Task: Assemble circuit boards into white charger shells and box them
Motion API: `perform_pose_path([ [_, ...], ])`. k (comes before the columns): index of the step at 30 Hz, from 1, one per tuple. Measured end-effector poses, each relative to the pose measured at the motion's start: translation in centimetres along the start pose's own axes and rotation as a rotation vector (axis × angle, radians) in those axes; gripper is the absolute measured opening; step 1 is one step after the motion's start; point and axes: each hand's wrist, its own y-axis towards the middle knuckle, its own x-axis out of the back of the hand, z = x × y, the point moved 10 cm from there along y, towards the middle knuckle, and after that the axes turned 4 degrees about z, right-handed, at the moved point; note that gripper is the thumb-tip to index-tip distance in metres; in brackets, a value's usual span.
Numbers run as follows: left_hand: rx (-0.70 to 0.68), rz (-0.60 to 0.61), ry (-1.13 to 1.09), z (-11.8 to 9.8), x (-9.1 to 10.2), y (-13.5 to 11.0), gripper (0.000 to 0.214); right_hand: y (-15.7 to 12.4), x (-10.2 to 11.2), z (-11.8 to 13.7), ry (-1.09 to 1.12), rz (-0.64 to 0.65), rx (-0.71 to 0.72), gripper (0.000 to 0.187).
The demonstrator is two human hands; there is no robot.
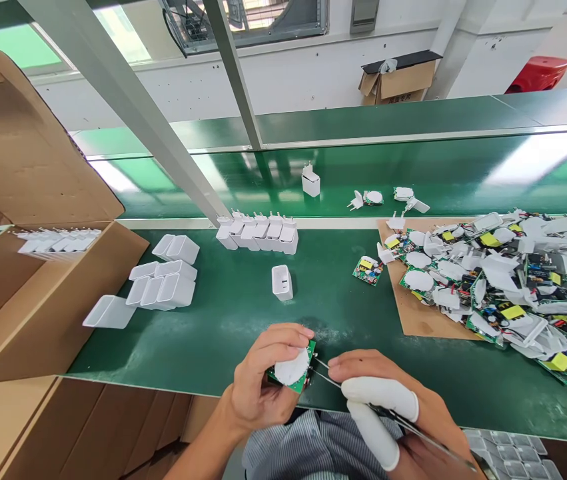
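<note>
While the left hand [266,380] grasps a board [297,387] over the near edge of the table [333,320], the right hand [393,400] holds tweezers [428,437] close to it. The board sits tilted in the left hand, fingers curled over its upper side and the thumb below, so that its white disc [292,368] faces up and its right edge, with small parts on it, is turned to the right hand. The tweezers lie along the right hand, prongs parted and pointing left at that edge; whether the tips touch it, I cannot tell. Two digits of the right hand wear white cots [383,393].

Just beyond the left hand, near the board but apart from it, stands an open white case [282,283]. Farther off, behind that, is a row of cases [258,233] with pins up. More white shells [168,283] are grouped to the left, beside a carton [38,313]. Beyond the right hand lies a loose board [368,270], and to its right a heap of boards [503,273], partly on a cardboard sheet [408,320], well apart from both hands.
</note>
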Motion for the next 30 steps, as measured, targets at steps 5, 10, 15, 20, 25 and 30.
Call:
perform_pose_path([
  [5,-0.012,0.005,0.004,-0.2,0.1,0.1,0.053,-0.2,0.1,0.0,-0.031,-0.006,-0.023,0.045],
  [10,-0.011,0.014,0.006,-0.1,0.2,-0.3,0.051,-0.1,0.0,0.2,-0.067,0.004,0.004,0.047],
  [15,0.002,0.006,0.012,0.2,0.4,-0.7,0.053,0.1,0.7,1.0,-0.183,-0.045,0.087,0.055],
  [20,0.03,0.064,0.1,0.8,1.0,-0.7,0.048,-0.5,1.4,0.1,-0.231,-0.056,0.046,0.05],
  [25,0.149,0.312,0.417,3.6,2.3,-1.9,0.038,-3.9,2.7,-3.6,-0.443,0.012,-0.007,0.06],
  [30,0.202,0.59,0.561,5.5,2.9,-3.2,0.037,-6.4,3.5,-6.2,-0.668,0.097,0.043,0.066],
])
